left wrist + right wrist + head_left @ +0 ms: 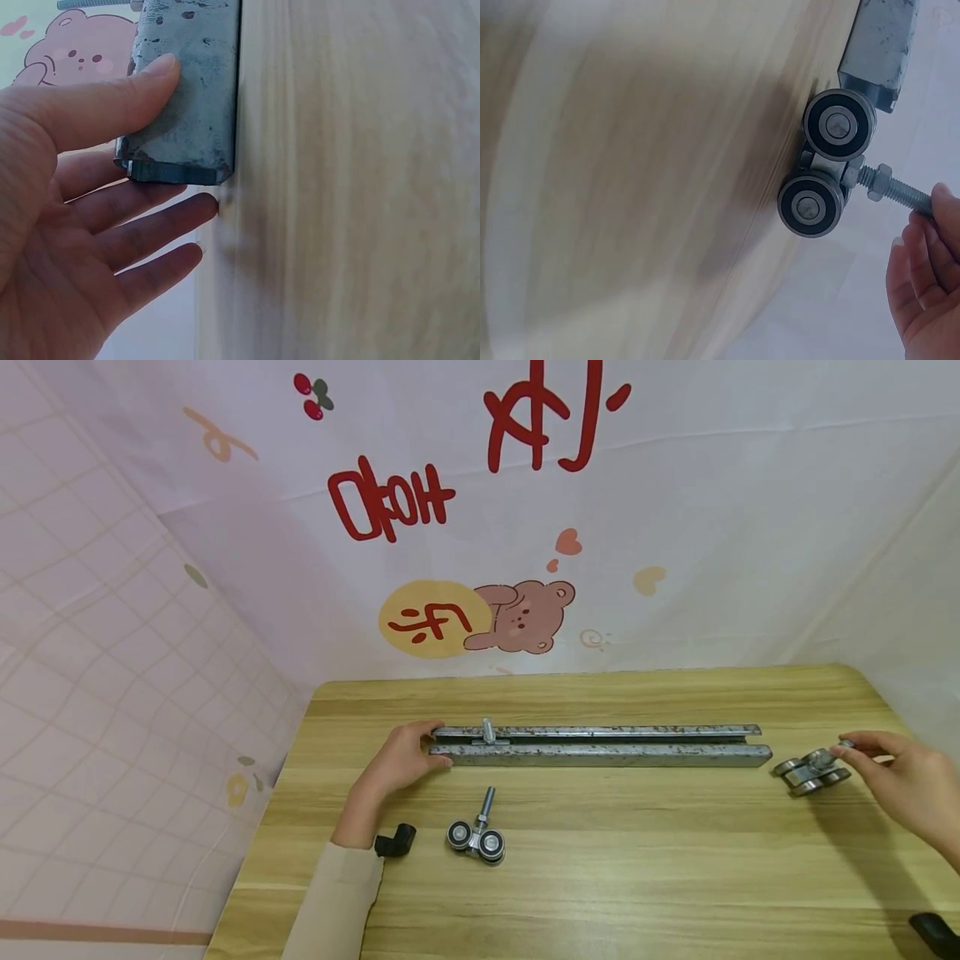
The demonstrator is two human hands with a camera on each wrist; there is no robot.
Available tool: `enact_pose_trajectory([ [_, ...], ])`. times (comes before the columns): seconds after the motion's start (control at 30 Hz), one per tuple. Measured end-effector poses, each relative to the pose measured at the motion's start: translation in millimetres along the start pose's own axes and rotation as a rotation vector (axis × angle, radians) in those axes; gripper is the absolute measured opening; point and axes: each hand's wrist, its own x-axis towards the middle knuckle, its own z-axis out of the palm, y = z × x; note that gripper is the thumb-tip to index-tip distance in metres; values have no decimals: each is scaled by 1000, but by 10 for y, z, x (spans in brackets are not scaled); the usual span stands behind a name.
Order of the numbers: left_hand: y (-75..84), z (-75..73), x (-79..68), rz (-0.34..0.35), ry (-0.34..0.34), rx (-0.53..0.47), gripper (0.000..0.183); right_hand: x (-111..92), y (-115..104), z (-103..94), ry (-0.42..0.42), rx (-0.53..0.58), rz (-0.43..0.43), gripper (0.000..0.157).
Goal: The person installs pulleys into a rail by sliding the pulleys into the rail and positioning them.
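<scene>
From where I stand, the right hand (911,777) pinches the threaded bolt (904,193) of a four-wheeled trolley (812,772), which sits just off the right end of a slotted steel rail (600,756). The left hand (397,758) grips the rail's other end, thumb on the near side. Close to that hand, another bolt (488,731) pokes up through the slot. A second trolley (476,843) lies nearer me on the wooden table (637,877), apart from the rail.
</scene>
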Motion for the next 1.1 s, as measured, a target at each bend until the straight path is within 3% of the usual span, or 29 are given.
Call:
enact_pose_trajectory([
  [0.3,-8,12,0,-19,5,-8,66,59,27,-21,5,-17,13,35],
  [0.63,-24,7,11,-14,2,-2,67,131,3,-16,-53,-31,92,46],
  [1.1,-13,-2,5,-11,-6,-13,67,225,-67,15,-65,0,96,44],
])
